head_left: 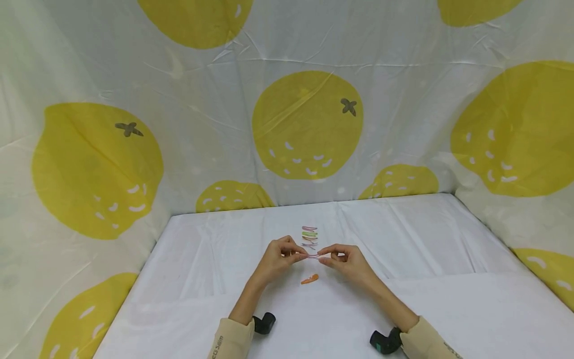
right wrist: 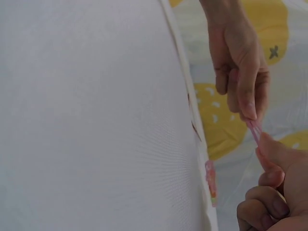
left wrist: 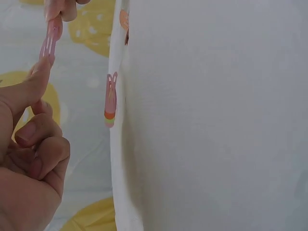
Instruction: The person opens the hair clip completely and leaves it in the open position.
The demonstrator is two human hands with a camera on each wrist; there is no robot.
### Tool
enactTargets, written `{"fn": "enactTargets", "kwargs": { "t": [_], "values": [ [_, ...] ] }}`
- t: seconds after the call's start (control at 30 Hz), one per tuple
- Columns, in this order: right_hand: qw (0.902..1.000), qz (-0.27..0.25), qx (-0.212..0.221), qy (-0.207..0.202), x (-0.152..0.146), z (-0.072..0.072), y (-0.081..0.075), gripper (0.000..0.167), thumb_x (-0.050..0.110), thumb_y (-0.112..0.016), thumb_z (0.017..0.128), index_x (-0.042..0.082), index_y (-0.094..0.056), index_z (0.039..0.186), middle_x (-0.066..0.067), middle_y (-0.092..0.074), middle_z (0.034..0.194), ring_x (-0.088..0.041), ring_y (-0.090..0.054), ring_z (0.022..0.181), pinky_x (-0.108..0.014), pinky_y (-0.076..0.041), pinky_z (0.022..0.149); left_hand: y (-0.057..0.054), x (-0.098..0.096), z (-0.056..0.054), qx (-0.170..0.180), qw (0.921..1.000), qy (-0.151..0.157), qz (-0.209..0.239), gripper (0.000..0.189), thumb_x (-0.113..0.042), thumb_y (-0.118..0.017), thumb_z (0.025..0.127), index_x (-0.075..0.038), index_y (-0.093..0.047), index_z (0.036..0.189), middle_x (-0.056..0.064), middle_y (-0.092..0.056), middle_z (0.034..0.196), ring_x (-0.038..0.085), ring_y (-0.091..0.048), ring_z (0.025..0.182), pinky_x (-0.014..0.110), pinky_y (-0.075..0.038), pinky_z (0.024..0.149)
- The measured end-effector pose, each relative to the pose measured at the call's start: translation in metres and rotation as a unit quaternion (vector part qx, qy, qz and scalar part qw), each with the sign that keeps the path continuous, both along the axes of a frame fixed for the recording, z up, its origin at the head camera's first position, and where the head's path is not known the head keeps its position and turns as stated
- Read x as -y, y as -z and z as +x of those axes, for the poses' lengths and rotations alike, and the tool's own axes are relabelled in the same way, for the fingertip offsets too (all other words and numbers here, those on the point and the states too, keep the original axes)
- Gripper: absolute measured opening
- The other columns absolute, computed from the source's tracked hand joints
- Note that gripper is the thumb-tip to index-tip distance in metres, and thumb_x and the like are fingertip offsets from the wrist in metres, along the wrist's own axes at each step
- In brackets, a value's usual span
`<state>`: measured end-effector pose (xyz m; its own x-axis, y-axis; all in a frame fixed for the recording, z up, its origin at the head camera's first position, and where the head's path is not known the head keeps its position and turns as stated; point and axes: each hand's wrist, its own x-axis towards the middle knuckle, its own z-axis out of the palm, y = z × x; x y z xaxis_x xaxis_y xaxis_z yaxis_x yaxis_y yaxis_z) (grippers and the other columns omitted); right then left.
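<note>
Both hands meet over the white table at a pink hair clip. My left hand pinches one end between thumb and fingertips. The opposite end is pinched by my right hand. In the left wrist view, slots show along the middle of the pink hair clip, with fingertips covering its ends. Closer to me, below the hands, an orange hair clip lies on the cloth. Just beyond the hands, several hair clips lie in a column, among them a green one and a pink one.
A white cloth covers the table. Behind and beside it hangs a pale curtain printed with yellow lemons. Black wrist devices sit at both sleeve cuffs, near the tabletop.
</note>
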<state>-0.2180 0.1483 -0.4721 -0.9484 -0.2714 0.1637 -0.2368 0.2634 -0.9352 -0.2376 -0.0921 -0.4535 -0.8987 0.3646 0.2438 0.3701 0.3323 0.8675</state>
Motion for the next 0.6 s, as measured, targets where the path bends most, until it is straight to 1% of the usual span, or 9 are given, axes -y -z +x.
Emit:
{"fn": "enactTargets", "kwargs": {
  "t": [0.07,0.13,0.2,0.33,0.4,0.43,0.5,0.6],
  "values": [
    [1.0,-0.001,0.007,-0.002,0.0004,0.0,-0.0001,0.019,0.021,-0.08,0.091,0.012,-0.079,0.108,0.006,-0.039,0.062,-0.002,-0.03,0.049,-0.018,-0.027,0.05,0.0008,0.0,-0.0002,0.003,1.0,-0.007,-0.005,0.006,-0.01,-0.081,0.088,-0.005,-0.084,0.091,0.011,-0.059,0.08,0.009,-0.042,0.069,0.019,-0.035,0.064],
    [0.9999,-0.003,0.012,-0.003,0.0007,-0.0001,0.0001,0.019,0.021,-0.08,0.091,0.012,-0.079,0.108,0.006,-0.04,0.063,-0.001,-0.031,0.048,-0.017,-0.026,0.05,0.0017,-0.0002,-0.0006,0.004,0.9998,-0.015,-0.009,0.005,-0.01,-0.082,0.088,-0.006,-0.084,0.09,0.011,-0.059,0.081,0.009,-0.042,0.069,0.019,-0.035,0.064],
    [0.9999,-0.004,0.012,-0.002,0.0007,-0.0004,0.0007,0.018,0.02,-0.08,0.091,0.012,-0.079,0.108,0.004,-0.047,0.067,-0.002,-0.035,0.048,-0.017,-0.027,0.05,0.0024,-0.0003,-0.001,0.004,0.9997,-0.022,-0.012,0.004,-0.009,-0.082,0.087,-0.006,-0.084,0.089,0.009,-0.059,0.08,0.009,-0.042,0.069,0.019,-0.035,0.064],
    [1.0,0.002,-0.004,0.004,0.0003,-0.0019,0.0035,0.015,0.018,-0.079,0.092,0.009,-0.081,0.103,-0.005,-0.069,0.083,-0.005,-0.05,0.056,-0.017,-0.037,0.054,0.0026,-0.0006,-0.0013,0.003,0.9995,-0.026,-0.019,0.004,-0.009,-0.083,0.086,-0.007,-0.084,0.089,0.006,-0.057,0.078,0.008,-0.042,0.069,0.019,-0.035,0.063],
    [0.9998,0.011,-0.011,0.009,0.0002,-0.0028,0.0045,0.013,0.017,-0.079,0.092,0.008,-0.081,0.1,-0.006,-0.074,0.087,-0.005,-0.052,0.061,-0.017,-0.04,0.057,0.0023,-0.0008,-0.0011,0.003,0.9994,-0.024,-0.025,0.004,-0.009,-0.083,0.086,-0.007,-0.085,0.089,0.004,-0.055,0.076,0.008,-0.041,0.069,0.019,-0.033,0.063],
    [0.9997,0.015,-0.013,0.011,0.0003,-0.0032,0.0048,0.012,0.017,-0.08,0.091,0.008,-0.082,0.099,-0.006,-0.073,0.084,-0.004,-0.051,0.062,-0.017,-0.04,0.058,0.0022,-0.001,-0.0012,0.002,0.9993,-0.021,-0.029,0.005,-0.009,-0.083,0.086,-0.007,-0.085,0.09,0.003,-0.054,0.075,0.008,-0.04,0.068,0.019,-0.033,0.063],
    [0.9993,0.031,-0.015,0.017,0.0009,-0.0038,0.0048,0.011,0.018,-0.08,0.091,0.008,-0.082,0.096,-0.003,-0.067,0.073,-0.002,-0.045,0.06,-0.017,-0.037,0.056,0.0021,-0.0011,-0.0015,0.003,0.9991,-0.018,-0.039,0.005,-0.009,-0.084,0.085,-0.007,-0.085,0.09,0.002,-0.054,0.072,0.007,-0.039,0.068,0.019,-0.032,0.062],
    [0.998,0.058,-0.009,0.022,0.003,-0.0053,0.003,0.009,0.018,-0.081,0.09,0.01,-0.083,0.094,0.003,-0.049,0.061,-0.002,-0.036,0.058,-0.017,-0.03,0.055,0.0009,-0.0015,-0.0033,-0.003,0.9979,-0.019,-0.062,0.005,-0.009,-0.084,0.084,-0.006,-0.085,0.088,0.004,-0.064,0.071,0.006,-0.039,0.066,0.018,-0.031,0.059]
  ]
}}
